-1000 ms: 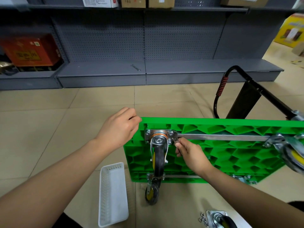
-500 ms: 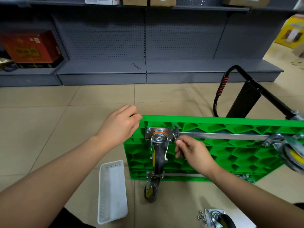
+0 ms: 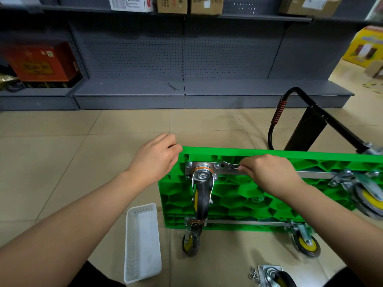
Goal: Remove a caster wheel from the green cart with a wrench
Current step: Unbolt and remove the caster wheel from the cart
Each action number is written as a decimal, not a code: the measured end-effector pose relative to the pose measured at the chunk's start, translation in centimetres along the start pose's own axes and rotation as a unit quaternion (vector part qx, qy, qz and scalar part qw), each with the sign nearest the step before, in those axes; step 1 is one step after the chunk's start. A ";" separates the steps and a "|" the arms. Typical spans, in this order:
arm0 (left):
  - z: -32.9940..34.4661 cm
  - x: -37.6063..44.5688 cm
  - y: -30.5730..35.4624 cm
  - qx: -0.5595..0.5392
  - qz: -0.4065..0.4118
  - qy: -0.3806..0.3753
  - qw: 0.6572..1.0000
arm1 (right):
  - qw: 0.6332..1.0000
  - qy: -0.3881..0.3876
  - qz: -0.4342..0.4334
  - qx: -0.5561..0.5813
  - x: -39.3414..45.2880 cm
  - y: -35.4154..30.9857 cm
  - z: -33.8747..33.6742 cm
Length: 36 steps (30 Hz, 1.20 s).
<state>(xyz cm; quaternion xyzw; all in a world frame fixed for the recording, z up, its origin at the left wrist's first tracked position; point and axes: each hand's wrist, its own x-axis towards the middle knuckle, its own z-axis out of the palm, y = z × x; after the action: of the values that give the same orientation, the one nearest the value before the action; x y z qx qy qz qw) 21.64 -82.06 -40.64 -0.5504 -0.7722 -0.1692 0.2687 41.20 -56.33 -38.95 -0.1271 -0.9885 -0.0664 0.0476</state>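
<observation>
The green cart (image 3: 259, 195) lies on its side on the floor, its ribbed underside facing me. A caster wheel (image 3: 202, 191) with a black tyre hangs from a steel plate at the upper left corner. My right hand (image 3: 267, 172) grips a silver wrench (image 3: 230, 165) lying level, its head at the plate's top right bolt. My left hand (image 3: 154, 158) curls over the cart's top left corner, fingers behind the edge.
A white plastic basket (image 3: 142, 243) lies on the floor to the left of the cart. A loose caster (image 3: 273, 276) and several washers (image 3: 253, 275) sit at the bottom. The black cart handle (image 3: 310, 121) juts out behind. A second wrench (image 3: 172, 87) rests on the grey shelf base.
My right hand has swung the wrench from below the plate's right edge up and over to the right, so it now lies level along the steel bar. My left hand has stayed on the corner.
</observation>
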 end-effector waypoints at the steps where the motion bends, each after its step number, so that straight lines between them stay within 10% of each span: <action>1: 0.0 0.0 0.0 0.001 0.000 0.002 1.000 | 1.000 0.004 -0.001 -0.013 0.0 -0.2 -0.2; 36: 3.0 -3.8 3.7 0.147 0.004 -0.113 0.983 | 0.981 -0.066 -0.086 -0.162 -0.2 -0.4 -3.9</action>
<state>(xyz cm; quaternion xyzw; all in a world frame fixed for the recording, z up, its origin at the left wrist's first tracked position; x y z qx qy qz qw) 25.42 -82.01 -45.41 -0.5239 -0.8117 0.0105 0.2582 41.58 -57.32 -35.15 -0.0516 -0.9728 -0.2212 -0.0449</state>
